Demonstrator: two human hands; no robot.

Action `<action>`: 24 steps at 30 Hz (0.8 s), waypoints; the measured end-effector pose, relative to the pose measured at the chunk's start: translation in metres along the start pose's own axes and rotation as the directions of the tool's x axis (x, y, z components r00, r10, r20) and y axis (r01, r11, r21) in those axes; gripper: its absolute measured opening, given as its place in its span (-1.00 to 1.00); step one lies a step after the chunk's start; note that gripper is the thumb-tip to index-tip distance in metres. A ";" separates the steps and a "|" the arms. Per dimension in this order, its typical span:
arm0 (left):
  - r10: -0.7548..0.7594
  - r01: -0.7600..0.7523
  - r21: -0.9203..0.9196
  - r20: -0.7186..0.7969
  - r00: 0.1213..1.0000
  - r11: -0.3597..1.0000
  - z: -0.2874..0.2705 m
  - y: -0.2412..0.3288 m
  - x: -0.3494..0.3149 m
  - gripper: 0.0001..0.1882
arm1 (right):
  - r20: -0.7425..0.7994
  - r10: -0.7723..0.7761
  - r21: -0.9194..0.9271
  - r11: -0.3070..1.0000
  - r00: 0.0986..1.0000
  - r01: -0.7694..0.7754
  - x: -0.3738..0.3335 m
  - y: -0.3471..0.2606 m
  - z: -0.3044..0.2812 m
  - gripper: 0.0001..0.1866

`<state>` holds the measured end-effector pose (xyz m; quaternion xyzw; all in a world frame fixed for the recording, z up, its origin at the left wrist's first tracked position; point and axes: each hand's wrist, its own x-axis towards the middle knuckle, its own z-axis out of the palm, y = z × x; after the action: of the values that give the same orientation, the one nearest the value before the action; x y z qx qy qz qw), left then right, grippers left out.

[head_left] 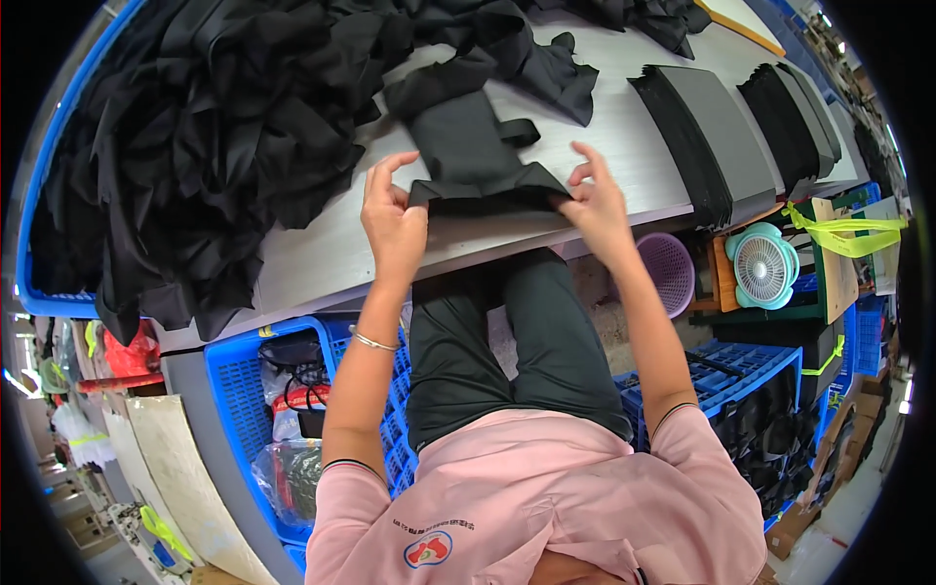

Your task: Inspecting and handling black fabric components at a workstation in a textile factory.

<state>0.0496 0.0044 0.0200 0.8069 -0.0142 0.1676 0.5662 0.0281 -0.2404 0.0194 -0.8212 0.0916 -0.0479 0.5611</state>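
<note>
The tabletop is running across the view, carrying a black pile at left and two stacks at right. Between these, the black piece is lying near the front edge. A fan is sitting just off the tabletop's right front. The left hand is pinching the piece's near left corner; the right hand is pinching its near right corner. A loop is sticking out rightward.

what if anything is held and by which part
A black fabric piece with a loop, by its near edge: the left hand at the left end, the right hand at the right.
</note>
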 end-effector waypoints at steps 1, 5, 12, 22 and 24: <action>0.060 -0.064 0.047 0.074 0.995 0.997 -0.002 -0.001 0.003 -0.39 | -0.007 -0.007 -0.032 0.999 1.000 0.006 -0.001 -0.002 -0.007 -0.11; 0.327 -0.377 0.172 0.263 0.908 0.910 0.012 -0.003 0.006 -0.35 | -0.166 -0.641 -0.553 0.689 0.749 0.468 -0.020 -0.001 -0.002 -0.32; 0.191 -0.221 0.052 0.343 0.920 0.974 0.057 -0.007 0.033 -0.74 | 0.254 -0.697 -0.488 0.506 0.671 0.711 -0.047 0.015 0.035 -0.64; 0.169 -0.211 0.085 0.348 0.922 0.974 0.055 -0.010 0.044 -0.38 | -0.397 -0.698 -0.904 0.409 0.596 -0.122 0.021 0.017 -0.142 -0.34; 0.158 -0.185 0.052 0.334 0.929 0.981 0.049 -0.005 0.033 -0.20 | -0.373 -0.545 -0.883 0.457 0.751 -0.108 0.033 0.019 -0.179 -0.51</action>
<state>0.0942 -0.0337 0.0097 0.8420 -0.1718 0.0802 0.5051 0.0257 -0.4174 0.0663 -0.9272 0.1649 -0.3363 -0.0062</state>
